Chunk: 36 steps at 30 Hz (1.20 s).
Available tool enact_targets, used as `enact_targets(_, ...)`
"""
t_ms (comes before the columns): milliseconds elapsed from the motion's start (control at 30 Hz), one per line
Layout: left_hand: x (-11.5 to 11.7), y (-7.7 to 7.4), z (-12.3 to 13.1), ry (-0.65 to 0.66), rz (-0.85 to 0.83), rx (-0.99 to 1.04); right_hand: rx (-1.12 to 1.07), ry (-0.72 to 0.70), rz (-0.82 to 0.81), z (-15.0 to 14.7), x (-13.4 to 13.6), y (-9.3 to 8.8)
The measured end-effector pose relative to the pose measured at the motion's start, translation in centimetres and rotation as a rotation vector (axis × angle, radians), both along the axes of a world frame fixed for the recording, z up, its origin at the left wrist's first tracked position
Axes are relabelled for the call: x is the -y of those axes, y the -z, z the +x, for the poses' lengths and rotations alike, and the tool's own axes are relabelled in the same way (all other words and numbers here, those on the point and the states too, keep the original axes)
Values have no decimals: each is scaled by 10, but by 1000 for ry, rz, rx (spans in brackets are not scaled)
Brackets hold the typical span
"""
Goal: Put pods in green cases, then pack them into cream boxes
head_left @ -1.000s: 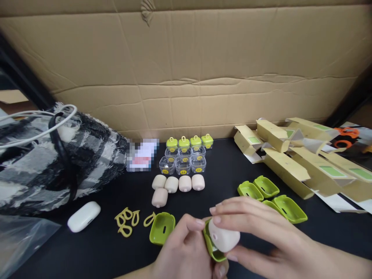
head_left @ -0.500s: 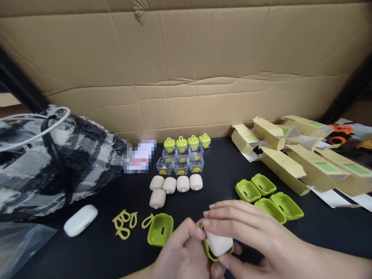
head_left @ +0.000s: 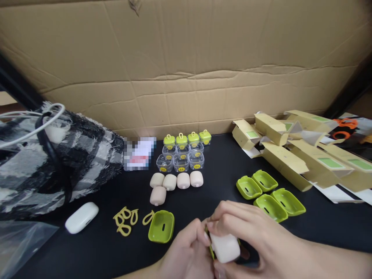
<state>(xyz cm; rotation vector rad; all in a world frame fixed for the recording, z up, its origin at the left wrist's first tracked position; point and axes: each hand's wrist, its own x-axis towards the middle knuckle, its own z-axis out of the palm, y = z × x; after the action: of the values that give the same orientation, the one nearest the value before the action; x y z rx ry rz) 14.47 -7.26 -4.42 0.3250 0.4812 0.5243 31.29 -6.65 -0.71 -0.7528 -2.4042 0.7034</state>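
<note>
Both my hands meet at the bottom centre of the head view. My right hand (head_left: pixel 250 236) curls its fingers over a pale pink rounded piece (head_left: pixel 224 248), which sits in a lime green shell (head_left: pixel 209 248) that shows only as a thin edge. My left hand (head_left: pixel 186 255) pinches the left side of that same green shell with thumb and fingertips. Just left of my hands lies another green shell (head_left: pixel 161 226), hollow side up. Several more pink pieces (head_left: pixel 176 181) lie in a row farther back.
Several green shells (head_left: pixel 270 193) lie right of centre, and folded tan cartons (head_left: pixel 299 155) at the right. Small clear jars with green lids (head_left: pixel 183 153) stand near the cardboard wall (head_left: pixel 186 66). Yellow loops (head_left: pixel 125 221), a white case (head_left: pixel 81 217) and a black-and-white bag (head_left: pixel 52 159) lie at the left.
My hands drew nearer to me and lower in the picture. The pink piece sank deeper into the green shell, and my right fingers curled more tightly over it.
</note>
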Motion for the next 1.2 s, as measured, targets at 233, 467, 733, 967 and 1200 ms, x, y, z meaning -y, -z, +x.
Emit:
enact_targets(233, 3, 5, -1, 8, -20, -39, 64, -51, -57, 1, -4, 3)
enact_targets(467, -2, -4, -5, 14, 31, -6, -12, -18, -13, 7, -3, 6)
enact_targets(733, -1, 10, -10, -93, 319, -150, -78, -57, 197, 18, -7, -12)
enact_targets(967, 11, -1, -3, -193, 506, -426, -16, 20, 368, 10, 3, 1)
enact_targets(1200, 16, -4, 3, -244, 498, -512, -32, 6, 391, 9, -1, 11)
